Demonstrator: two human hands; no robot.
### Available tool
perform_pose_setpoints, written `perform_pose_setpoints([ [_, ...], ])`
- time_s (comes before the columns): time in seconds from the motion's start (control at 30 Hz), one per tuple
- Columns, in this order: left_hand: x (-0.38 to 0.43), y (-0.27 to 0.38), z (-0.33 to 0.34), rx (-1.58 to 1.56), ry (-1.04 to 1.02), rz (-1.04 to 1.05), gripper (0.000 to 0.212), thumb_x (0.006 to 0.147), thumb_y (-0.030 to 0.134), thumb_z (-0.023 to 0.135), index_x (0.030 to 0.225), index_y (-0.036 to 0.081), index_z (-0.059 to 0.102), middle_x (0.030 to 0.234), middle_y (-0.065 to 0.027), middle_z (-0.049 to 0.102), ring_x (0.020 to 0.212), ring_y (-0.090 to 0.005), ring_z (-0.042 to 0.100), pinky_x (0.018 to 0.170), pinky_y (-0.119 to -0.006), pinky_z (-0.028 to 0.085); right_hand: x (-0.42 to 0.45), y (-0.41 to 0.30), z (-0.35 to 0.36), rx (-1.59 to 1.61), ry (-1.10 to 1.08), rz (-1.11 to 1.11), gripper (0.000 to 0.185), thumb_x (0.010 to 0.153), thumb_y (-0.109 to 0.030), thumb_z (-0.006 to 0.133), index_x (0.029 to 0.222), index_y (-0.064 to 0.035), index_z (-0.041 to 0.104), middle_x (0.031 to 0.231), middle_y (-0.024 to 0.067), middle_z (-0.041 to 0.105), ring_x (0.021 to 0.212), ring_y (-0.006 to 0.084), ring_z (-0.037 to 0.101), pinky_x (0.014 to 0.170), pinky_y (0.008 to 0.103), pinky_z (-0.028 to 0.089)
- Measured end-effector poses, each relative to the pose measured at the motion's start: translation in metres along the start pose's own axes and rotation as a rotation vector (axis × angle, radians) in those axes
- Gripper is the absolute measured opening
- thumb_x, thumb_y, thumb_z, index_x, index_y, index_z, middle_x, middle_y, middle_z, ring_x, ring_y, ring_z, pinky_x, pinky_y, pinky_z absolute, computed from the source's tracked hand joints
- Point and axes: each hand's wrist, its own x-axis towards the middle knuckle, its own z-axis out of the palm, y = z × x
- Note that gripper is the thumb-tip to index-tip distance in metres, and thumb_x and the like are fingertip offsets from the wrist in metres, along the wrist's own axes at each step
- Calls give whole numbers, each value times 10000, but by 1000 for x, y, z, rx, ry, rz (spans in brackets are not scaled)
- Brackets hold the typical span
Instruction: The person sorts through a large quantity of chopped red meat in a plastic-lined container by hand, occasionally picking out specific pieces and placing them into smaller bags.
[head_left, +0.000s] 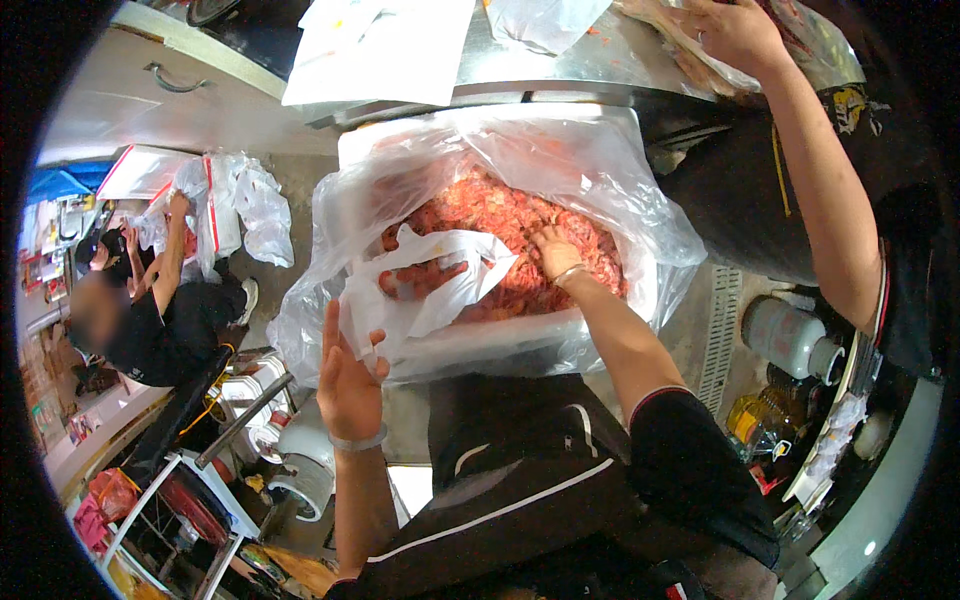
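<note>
A heap of red shellfish, apparently crayfish, fills a white foam box lined with a clear plastic liner. My right hand reaches into the heap. Its fingertips sink among the shellfish, so what they grasp is hidden. A white plastic carrier bag lies over the box's near left part, its mouth spread and some red pieces showing in the opening. At its left edge my left hand holds the bag's film between thumb and fingers, palm turned inward.
Beyond the box runs a steel counter with white bags and sheets. A co-worker's arm extends over it at right. Another person crouches at left beside foam boxes. Gas cylinders and an oil bottle stand on the floor.
</note>
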Motion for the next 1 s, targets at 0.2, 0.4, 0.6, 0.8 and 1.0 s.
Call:
perform_pose_setpoints([
  [0.2, 3, 2, 19, 36, -4, -16, 640, 872, 267, 492, 1427, 61, 250, 1413, -78, 329, 1044, -223, 506, 648, -284, 444, -46, -8, -15, 1525, 619, 689, 269, 869, -102, 596, 1120, -68, 505, 757, 65, 598, 648, 201, 648, 482, 301, 501],
  [0.4, 6, -9, 19, 125, -48, -32, 671, 848, 282, 530, 1428, 82, 259, 1386, -101, 367, 998, -220, 535, 634, -282, 462, -35, -138, -93, 1227, 210, -84, 494, 775, -113, 696, 1232, -88, 509, 1099, 68, 594, 981, 179, 582, 815, 297, 479],
  [0.6, -3, 1, 19, 142, 36, -4, 699, 836, 312, 529, 1432, 81, 246, 1390, -42, 354, 976, -191, 503, 630, -260, 417, 1, 0, -18, 96, 300, 495, 402, 809, -255, 608, 1142, -40, 542, 1195, 181, 529, 1093, 348, 504, 900, 426, 442],
  [0.8, -4, 1, 17, 184, 46, 46, 688, 846, 324, 494, 1426, 52, 245, 1401, -41, 334, 954, -187, 498, 624, -256, 408, 13, 33, 32, -99, 50, 310, 416, 821, -314, 571, 1138, -47, 532, 1165, 194, 525, 1102, 361, 500, 900, 443, 440],
  [1.0, -4, 2, 9, 123, 42, -1, 689, 844, 326, 518, 1421, 50, 261, 1398, -41, 336, 959, -190, 492, 621, -258, 407, -24, 14, -18, 359, 276, -9, 146, 737, -119, 641, 879, -94, 658, 988, 134, 579, 976, 332, 538, 826, 404, 462],
])
